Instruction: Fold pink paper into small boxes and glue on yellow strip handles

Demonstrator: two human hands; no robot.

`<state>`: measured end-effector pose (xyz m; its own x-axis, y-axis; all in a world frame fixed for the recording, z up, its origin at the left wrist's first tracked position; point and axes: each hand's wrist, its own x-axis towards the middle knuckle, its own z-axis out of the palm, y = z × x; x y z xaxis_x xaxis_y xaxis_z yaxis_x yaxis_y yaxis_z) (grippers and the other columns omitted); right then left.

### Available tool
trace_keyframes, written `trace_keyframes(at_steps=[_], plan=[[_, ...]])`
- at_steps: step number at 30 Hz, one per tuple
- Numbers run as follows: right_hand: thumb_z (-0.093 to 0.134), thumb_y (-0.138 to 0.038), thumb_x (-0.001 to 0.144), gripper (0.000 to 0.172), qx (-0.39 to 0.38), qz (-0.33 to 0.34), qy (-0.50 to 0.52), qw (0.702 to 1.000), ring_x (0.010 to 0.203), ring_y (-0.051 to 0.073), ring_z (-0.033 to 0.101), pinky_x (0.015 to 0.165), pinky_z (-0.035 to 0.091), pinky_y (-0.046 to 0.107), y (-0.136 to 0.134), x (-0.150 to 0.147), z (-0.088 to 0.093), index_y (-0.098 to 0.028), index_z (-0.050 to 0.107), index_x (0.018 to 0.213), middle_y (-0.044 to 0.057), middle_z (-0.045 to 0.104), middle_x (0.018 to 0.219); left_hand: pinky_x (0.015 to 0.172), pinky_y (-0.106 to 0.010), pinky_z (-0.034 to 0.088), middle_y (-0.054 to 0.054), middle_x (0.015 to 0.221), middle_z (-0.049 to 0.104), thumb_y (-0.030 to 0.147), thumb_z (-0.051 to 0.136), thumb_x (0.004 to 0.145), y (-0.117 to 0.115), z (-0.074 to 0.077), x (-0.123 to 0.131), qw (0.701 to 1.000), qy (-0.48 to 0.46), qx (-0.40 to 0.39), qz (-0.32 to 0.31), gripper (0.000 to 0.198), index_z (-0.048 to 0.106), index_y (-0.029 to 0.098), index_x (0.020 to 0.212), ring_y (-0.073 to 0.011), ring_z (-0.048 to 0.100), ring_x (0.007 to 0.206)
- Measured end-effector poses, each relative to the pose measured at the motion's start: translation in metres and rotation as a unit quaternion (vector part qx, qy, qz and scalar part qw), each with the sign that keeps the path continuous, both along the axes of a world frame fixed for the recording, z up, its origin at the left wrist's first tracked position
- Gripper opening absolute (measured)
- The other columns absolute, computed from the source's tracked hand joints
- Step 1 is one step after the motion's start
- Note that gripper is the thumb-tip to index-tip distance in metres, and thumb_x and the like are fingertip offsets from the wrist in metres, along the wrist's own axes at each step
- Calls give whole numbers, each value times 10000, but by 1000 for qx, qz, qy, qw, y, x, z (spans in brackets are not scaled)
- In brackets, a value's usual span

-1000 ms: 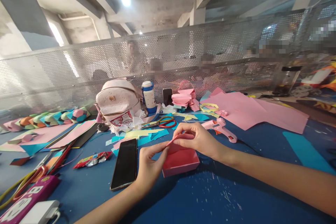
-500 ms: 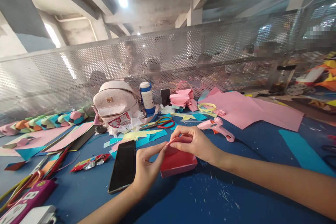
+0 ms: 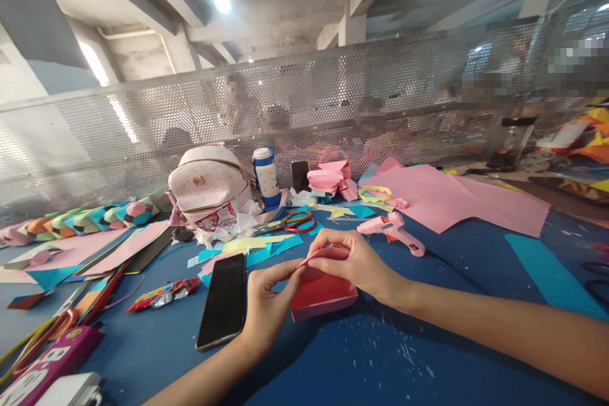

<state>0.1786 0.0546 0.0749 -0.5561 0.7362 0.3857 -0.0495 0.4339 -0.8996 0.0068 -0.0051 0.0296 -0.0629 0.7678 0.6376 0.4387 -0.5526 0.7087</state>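
A folded red paper box (image 3: 323,298) rests on the blue table (image 3: 361,361) in front of me. My left hand (image 3: 267,304) pinches the box's upper left edge between thumb and fingers. From the right, my right hand (image 3: 351,260) pinches the same raised paper flap with its fingers curled over the top. A black phone (image 3: 223,300) lies face up just left of my left hand.
A pink glue gun (image 3: 394,231) lies behind the box, with scissors (image 3: 292,221), paper scraps, pink sheets (image 3: 457,200), a pink backpack (image 3: 209,183) and a bottle (image 3: 265,176) further back. A power strip (image 3: 42,365) sits at the near left. Other people sit beyond a perforated metal screen (image 3: 143,133).
Both hands and the red box have stayed nearly in place; the fingers shifted only slightly along the flap.
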Motion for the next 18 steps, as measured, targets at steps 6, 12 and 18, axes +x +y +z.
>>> trace_keyframes(at_steps=[6,12,18], plan=[[747,-378,755,196,-4,2,6,1000,768,144,627,829,526,307,0,1,0,-195,679,741,3,661,776,700,-236,606,-20,904,781,209,622,887,1,-1,0,1000,0,-8,-6,175,793,207,920,-212,759,794],[748,-375,762,198,-11,-2,9,1000,793,142,627,870,521,311,1,1,-1,-195,668,742,-6,650,779,711,-260,613,-23,927,775,228,612,896,1,-1,1,1000,-5,-10,-11,186,791,211,945,-228,758,814],[749,-400,758,225,-22,-2,11,1000,782,145,621,862,523,315,1,0,-2,-197,656,732,-11,633,767,726,-296,620,-33,942,770,253,610,898,1,-2,1,1000,-8,-18,-9,195,791,203,949,-247,757,823]])
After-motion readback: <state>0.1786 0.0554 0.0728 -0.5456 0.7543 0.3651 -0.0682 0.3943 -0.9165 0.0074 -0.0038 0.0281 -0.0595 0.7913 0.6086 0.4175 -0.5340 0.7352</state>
